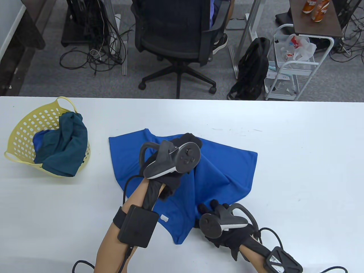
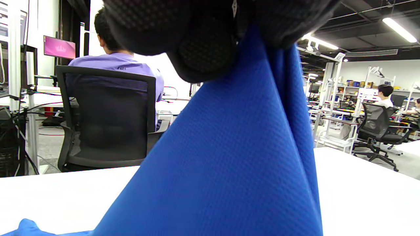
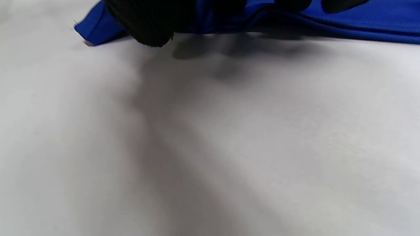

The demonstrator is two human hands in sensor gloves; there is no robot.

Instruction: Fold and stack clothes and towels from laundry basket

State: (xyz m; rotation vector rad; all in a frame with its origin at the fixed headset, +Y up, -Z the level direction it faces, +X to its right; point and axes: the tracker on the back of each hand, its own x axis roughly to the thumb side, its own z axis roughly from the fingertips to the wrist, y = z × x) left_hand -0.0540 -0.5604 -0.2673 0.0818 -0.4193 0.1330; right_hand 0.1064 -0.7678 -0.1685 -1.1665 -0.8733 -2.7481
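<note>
The task looks barely begun: one blue shirt [image 1: 227,170] lies spread and rumpled on the white table [image 1: 298,142], nothing is stacked, and dark teal clothes [image 1: 64,145] wait in the yellow laundry basket [image 1: 20,128] at the table's left. The left hand [image 1: 173,159] pinches the shirt's middle and lifts it into a peak. The right hand [image 1: 224,224] curls its fingers over the near hem, apparently gripping it.

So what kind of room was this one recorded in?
Most likely a shared office or lab workspace: black desk chairs, a lit monitor at a neighbouring desk, and stocked shelves behind other seated people, around the white table.
</note>
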